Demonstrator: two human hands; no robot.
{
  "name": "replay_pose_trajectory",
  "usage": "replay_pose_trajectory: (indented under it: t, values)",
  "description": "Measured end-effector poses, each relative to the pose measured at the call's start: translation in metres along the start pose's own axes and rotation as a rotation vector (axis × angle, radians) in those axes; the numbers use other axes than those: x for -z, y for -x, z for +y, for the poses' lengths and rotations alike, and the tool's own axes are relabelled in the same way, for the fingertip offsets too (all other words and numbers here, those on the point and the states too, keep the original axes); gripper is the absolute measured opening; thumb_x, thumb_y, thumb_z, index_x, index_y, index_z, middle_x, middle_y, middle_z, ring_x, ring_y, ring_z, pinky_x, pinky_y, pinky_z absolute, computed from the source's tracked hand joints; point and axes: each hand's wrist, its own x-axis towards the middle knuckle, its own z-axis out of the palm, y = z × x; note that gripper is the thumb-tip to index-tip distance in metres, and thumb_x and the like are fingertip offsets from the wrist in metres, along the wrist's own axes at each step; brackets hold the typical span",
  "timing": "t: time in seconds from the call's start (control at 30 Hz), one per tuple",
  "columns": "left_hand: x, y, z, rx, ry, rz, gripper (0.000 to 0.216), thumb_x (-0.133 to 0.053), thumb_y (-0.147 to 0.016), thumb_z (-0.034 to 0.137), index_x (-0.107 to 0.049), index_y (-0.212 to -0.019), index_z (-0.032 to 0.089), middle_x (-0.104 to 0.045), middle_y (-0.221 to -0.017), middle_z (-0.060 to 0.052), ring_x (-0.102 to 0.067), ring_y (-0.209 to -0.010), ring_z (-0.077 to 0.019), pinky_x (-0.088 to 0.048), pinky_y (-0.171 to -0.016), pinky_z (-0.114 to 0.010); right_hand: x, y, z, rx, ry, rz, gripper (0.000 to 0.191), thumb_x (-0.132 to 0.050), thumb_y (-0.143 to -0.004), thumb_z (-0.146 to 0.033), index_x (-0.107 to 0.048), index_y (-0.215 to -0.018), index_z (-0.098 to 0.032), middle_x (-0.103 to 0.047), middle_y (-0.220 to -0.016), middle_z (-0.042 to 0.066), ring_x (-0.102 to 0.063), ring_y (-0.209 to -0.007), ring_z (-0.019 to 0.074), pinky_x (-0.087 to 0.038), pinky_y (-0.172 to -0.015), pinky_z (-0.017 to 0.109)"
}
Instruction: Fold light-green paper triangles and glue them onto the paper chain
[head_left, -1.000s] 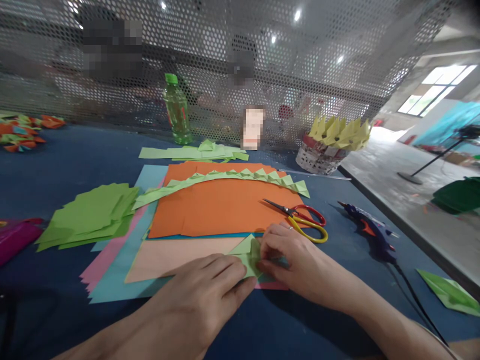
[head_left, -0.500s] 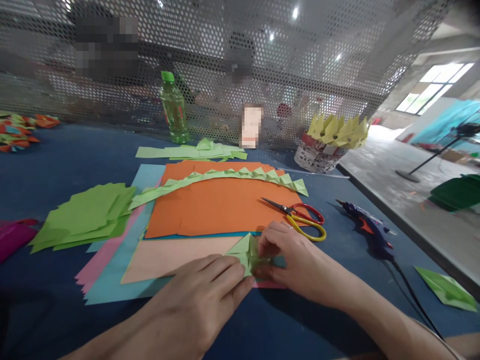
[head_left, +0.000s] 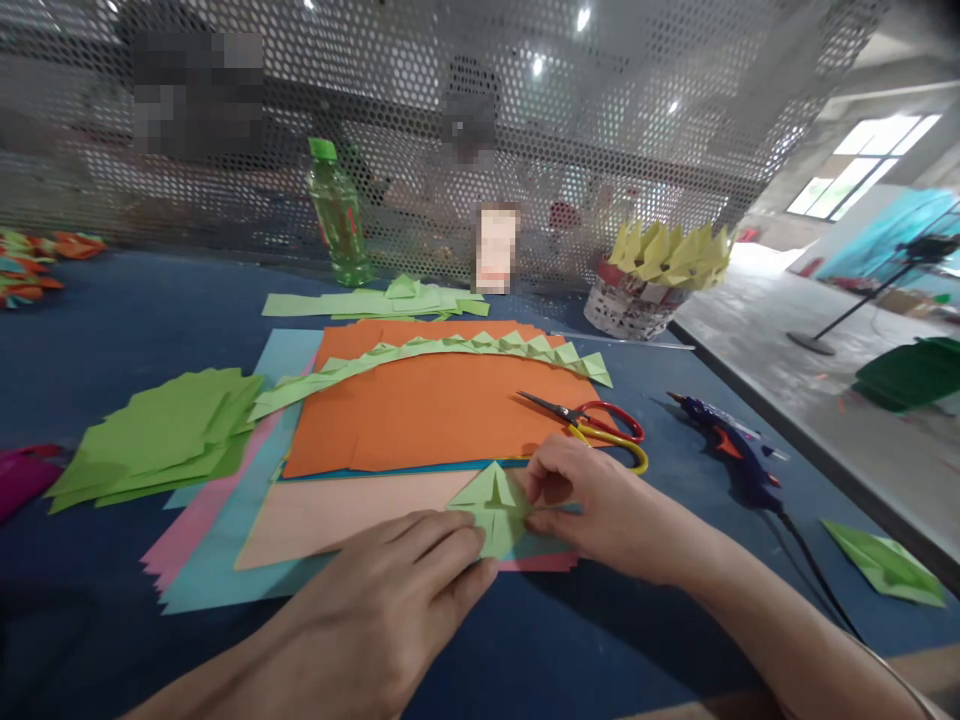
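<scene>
A small light-green folded paper (head_left: 501, 512), its flaps meeting at a centre crease, lies on the near part of the stacked sheets. My left hand (head_left: 405, 570) has its fingers together over the paper's lower left side and holds it down. At its right corner, my right hand (head_left: 592, 500) pinches the paper between thumb and fingers. Just beyond my right hand, scissors (head_left: 592, 420) with red and yellow handles rest on orange sheets (head_left: 420, 410). Across those sheets curves a zigzag strip of folded green paper (head_left: 427, 348).
Green sheets (head_left: 157, 430) lie in a pile at left. On the right are a glue gun (head_left: 731, 445) with its cord and a green folded piece (head_left: 885, 565). Along the back stand a green-capped bottle (head_left: 335, 220) and a paper basket (head_left: 637, 300), before a perforated metal screen (head_left: 405, 100).
My right hand has moved slightly off the folded paper's right side, and its flaps now lie flatter and show more. The whole view has shifted a little.
</scene>
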Motion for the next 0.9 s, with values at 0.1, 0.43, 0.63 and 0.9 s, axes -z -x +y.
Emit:
replay_pose_trajectory:
  t: [0.1, 0.43, 0.63, 0.9]
  values:
    - [0.0, 0.001, 0.002, 0.02, 0.012, 0.052, 0.046, -0.026, -0.103, 0.011, -0.069, -0.117, 0.02, -0.071, -0.112, -0.005, -0.06, -0.111, -0.019, -0.043, -0.103, -0.032, 0.0, -0.001, 0.003, 0.018, -0.006, -0.007, 0.016, -0.064, -0.076, -0.008, -0.058, -0.083, -0.02, -0.062, -0.089, -0.001, -0.061, -0.087, 0.0162, -0.047, -0.079, 0.029]
    - [0.007, -0.001, -0.001, -0.042, 0.047, -0.002, 0.038, -0.034, -0.102, 0.015, -0.069, -0.115, 0.014, -0.07, -0.118, -0.01, -0.06, -0.111, -0.0218, -0.047, -0.1, -0.034, 0.003, 0.001, 0.005, 0.069, -0.024, -0.032, 0.021, -0.056, -0.078, -0.001, -0.058, -0.086, -0.02, -0.063, -0.091, 0.0, -0.063, -0.084, 0.0146, -0.049, -0.077, 0.027]
    - [0.006, 0.001, -0.003, -0.05, 0.058, -0.015, 0.035, -0.036, -0.103, 0.016, -0.067, -0.117, 0.013, -0.069, -0.121, -0.011, -0.06, -0.113, -0.0228, -0.048, -0.1, -0.035, 0.003, 0.0, 0.002, 0.083, -0.015, 0.001, 0.02, -0.051, -0.085, -0.004, -0.058, -0.094, -0.021, -0.066, -0.094, 0.001, -0.063, -0.085, 0.0144, -0.048, -0.075, 0.026]
    - [0.005, 0.002, -0.005, -0.018, 0.076, -0.025, 0.039, -0.04, -0.092, 0.006, -0.066, -0.119, 0.018, -0.069, -0.117, -0.009, -0.063, -0.107, -0.0215, -0.049, -0.097, -0.034, -0.01, -0.002, -0.001, 0.082, -0.028, 0.109, 0.006, -0.058, -0.095, -0.021, -0.058, -0.101, -0.021, -0.066, -0.098, 0.002, -0.063, -0.089, 0.0153, -0.048, -0.078, 0.027]
